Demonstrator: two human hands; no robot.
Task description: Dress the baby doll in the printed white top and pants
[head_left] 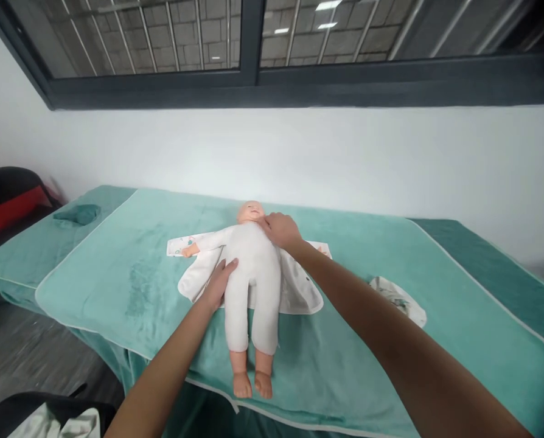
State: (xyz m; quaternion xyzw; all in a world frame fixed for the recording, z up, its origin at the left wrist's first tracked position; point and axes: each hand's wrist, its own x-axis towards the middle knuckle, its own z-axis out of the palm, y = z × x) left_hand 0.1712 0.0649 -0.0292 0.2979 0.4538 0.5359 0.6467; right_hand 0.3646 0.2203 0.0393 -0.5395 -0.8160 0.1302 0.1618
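Observation:
A baby doll (254, 249) with a white cloth body lies on its back, head toward the wall and bare feet toward me. Beneath it spreads an open white jacket (306, 295) with small prints at the cuffs. One doll arm rests in the jacket's left-side sleeve (176, 246), its hand showing at the cuff. My left hand (218, 283) is closed against the doll's hip, thumb on top and other fingers partly hidden. At the doll's neck and shoulder, my right hand (281, 230) is curled with its fingertips against the body. My right forearm covers part of the other sleeve.
The doll lies on a bed with a green cover (130, 261). A crumpled patterned white cloth (400, 301) is at the right. A face hole (77, 215) lies at the left end. Behind stand a white wall (272, 152) and window. A black and red chair (11, 207) is at left.

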